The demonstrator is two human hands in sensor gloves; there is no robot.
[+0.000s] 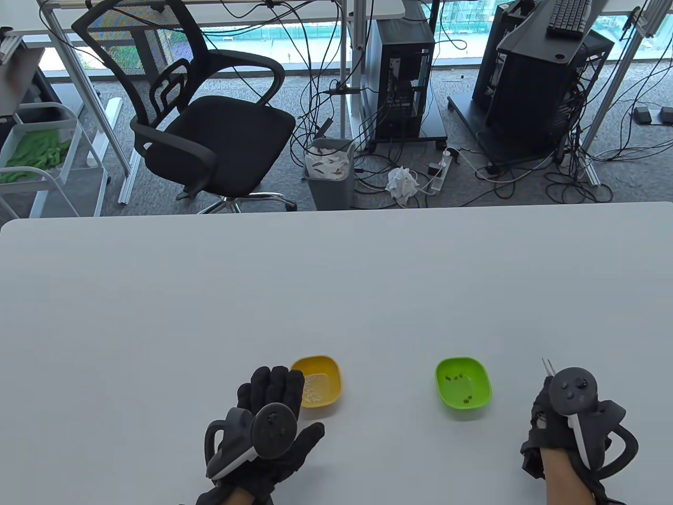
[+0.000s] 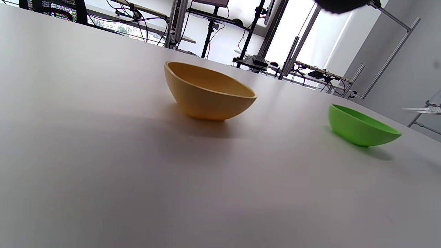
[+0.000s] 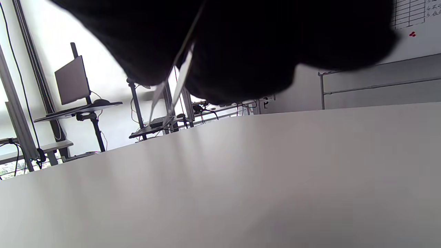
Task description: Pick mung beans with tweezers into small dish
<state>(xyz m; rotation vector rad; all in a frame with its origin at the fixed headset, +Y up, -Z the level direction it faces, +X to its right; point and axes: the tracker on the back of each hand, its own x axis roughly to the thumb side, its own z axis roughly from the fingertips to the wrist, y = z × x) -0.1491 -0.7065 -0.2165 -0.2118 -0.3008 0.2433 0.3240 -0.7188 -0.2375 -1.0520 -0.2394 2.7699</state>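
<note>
A yellow bowl (image 1: 318,380) with pale grains in it stands on the white table (image 1: 315,284); it also shows in the left wrist view (image 2: 206,91). A green dish (image 1: 462,388) with a few dark mung beans stands to its right, and shows in the left wrist view (image 2: 360,125). My left hand (image 1: 271,405) lies flat and open, its fingertips at the yellow bowl's left rim. My right hand (image 1: 557,415), right of the green dish, grips metal tweezers (image 1: 548,366) whose tips point away, slightly apart; the tweezers show in the right wrist view (image 3: 172,93).
The table's far edge (image 1: 336,208) runs across the middle of the table view. Beyond it are an office chair (image 1: 205,115), a bin (image 1: 330,171), computer towers and cables on the floor.
</note>
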